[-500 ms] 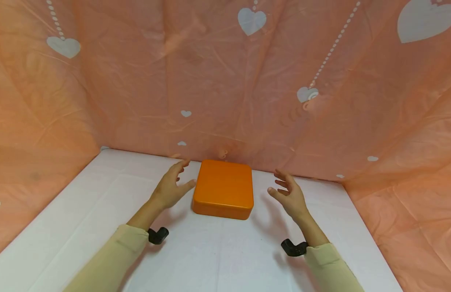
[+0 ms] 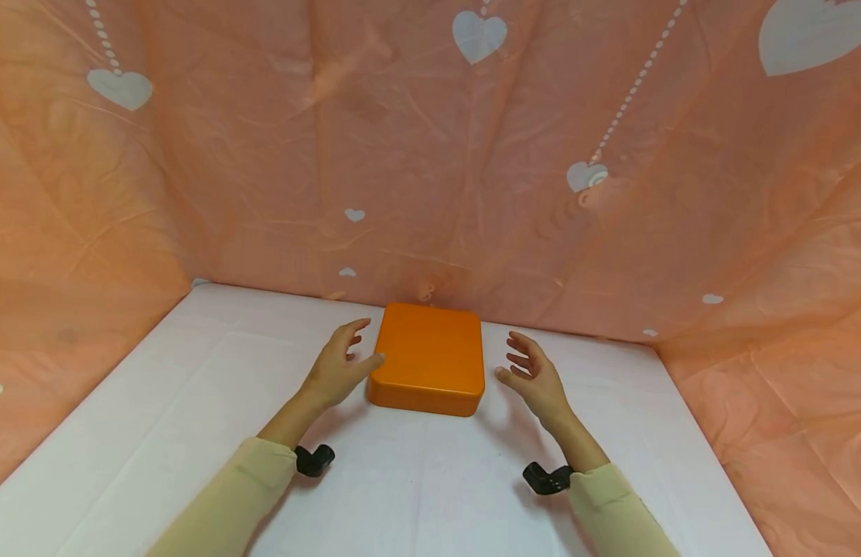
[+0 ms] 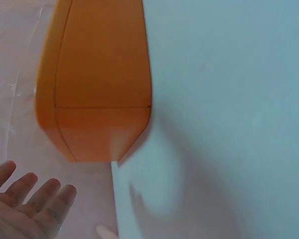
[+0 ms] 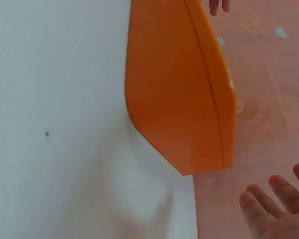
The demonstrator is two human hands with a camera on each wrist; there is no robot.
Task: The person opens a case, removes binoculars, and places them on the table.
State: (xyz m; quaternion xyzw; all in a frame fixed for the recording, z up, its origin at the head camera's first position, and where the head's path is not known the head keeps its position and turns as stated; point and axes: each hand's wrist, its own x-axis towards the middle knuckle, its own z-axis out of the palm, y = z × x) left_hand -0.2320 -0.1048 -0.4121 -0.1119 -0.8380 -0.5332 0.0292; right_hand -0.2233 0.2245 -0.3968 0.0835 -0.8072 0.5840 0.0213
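Since a moment ago, the left hand (image 2: 336, 371) and right hand (image 2: 541, 383) have moved inward. At left, parted fingers hold nothing; the thumb overlaps an orange box (image 2: 430, 348), contact unclear. The box lies centrally on a white table (image 2: 416, 487), near a pink backdrop (image 2: 402, 139). At right, empty parted fingers stand apart from it.

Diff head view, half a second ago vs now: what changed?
Both hands moved inward toward the orange box: the left hand shifted rightward, its thumb now overlapping the box's edge in the head view (contact unclear); the right hand shifted leftward, with a gap left. Nothing gripped or released. Box stayed in place.
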